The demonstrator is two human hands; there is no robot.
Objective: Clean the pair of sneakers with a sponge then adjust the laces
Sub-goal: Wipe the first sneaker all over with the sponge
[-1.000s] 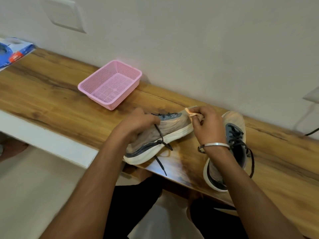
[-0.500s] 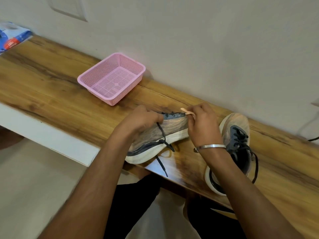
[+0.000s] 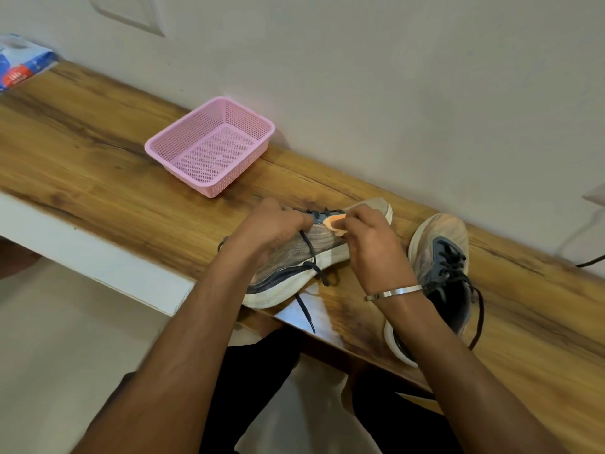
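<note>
Cleaning stage, first shoe (image 3: 304, 253): left hand (image 3: 271, 229) grips its top; right hand (image 3: 370, 237) pinches sponge (image 3: 334, 221) against it. Second shoe (image 3: 440, 273) waits; laces (image 3: 312, 257) loose, unadjusted.

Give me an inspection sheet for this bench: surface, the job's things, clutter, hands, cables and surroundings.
Surface: wooden bench, glossy patch near its front edge.
Job's things: tilted sneaker; second sneaker upright beside it, laces loose; orange sponge.
Clutter: pink basket, nothing in it; blue packet at far left.
Hands: left hand holds the tilted sneaker; right hand pinches the sponge against it.
Cables: dark cable at right.
Surroundings: pale wall.
</note>
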